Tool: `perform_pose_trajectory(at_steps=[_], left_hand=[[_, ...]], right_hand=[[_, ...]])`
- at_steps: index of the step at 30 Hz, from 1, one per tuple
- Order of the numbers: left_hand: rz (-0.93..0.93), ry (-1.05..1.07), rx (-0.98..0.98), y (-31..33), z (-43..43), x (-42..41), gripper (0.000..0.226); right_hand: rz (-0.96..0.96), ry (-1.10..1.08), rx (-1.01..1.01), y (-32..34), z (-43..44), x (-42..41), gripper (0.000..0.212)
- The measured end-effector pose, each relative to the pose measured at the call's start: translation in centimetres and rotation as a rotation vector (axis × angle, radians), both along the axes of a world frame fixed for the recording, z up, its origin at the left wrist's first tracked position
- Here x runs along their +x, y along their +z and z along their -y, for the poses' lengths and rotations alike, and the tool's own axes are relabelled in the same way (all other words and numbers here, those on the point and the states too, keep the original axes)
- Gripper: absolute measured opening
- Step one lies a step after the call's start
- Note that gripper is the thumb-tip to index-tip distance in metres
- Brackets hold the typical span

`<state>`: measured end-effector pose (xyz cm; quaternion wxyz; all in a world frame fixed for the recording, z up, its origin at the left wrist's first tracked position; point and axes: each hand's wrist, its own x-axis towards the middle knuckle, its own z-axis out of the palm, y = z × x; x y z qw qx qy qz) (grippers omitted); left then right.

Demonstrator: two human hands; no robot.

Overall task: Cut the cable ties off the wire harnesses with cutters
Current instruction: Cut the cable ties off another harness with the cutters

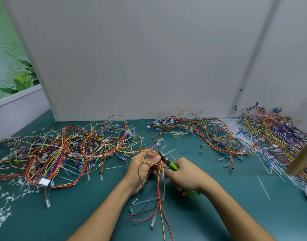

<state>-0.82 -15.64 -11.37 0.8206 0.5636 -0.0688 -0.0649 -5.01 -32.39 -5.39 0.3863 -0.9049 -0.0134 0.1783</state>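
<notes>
The green counter (218,214) has a bare patch to the right of the right hand (184,174), with only a few white ties (263,186) on it, so a hand could pass there. The left tangle (62,150) covers most of the left side, and small cut bits (8,197) lie near the left edge. The right tangle (271,133) fills the far right corner. A white wall (149,66) stands just behind both and shuts off the back. A brown stick (300,160) pokes in at the right. The left hand (142,169) holds loose wires (159,197) that trail down between the two arms.
</notes>
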Motion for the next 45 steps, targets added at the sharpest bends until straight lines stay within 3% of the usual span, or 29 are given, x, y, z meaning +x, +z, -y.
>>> perform_pose_trajectory(at_steps=[17, 22, 34, 45], left_hand=[[0.012, -0.004, 0.022, -0.03, 0.09, -0.03, 0.017], [0.020, 0.001, 0.014, -0.14, 0.11, 0.00, 0.012], [0.034, 0.010, 0.010, -0.07, 0.20, -0.06, 0.020], [0.021, 0.028, 0.009, 0.03, 0.17, -0.07, 0.012]], right_hand=[[-0.012, 0.022, -0.041, -0.04, 0.45, 0.20, 0.023], [-0.030, -0.002, 0.018, 0.27, 0.16, -0.08, 0.029], [-0.101, 0.021, 0.161, 0.36, 0.11, -0.32, 0.017], [0.022, 0.005, -0.018, -0.30, -0.10, -0.11, 0.031]])
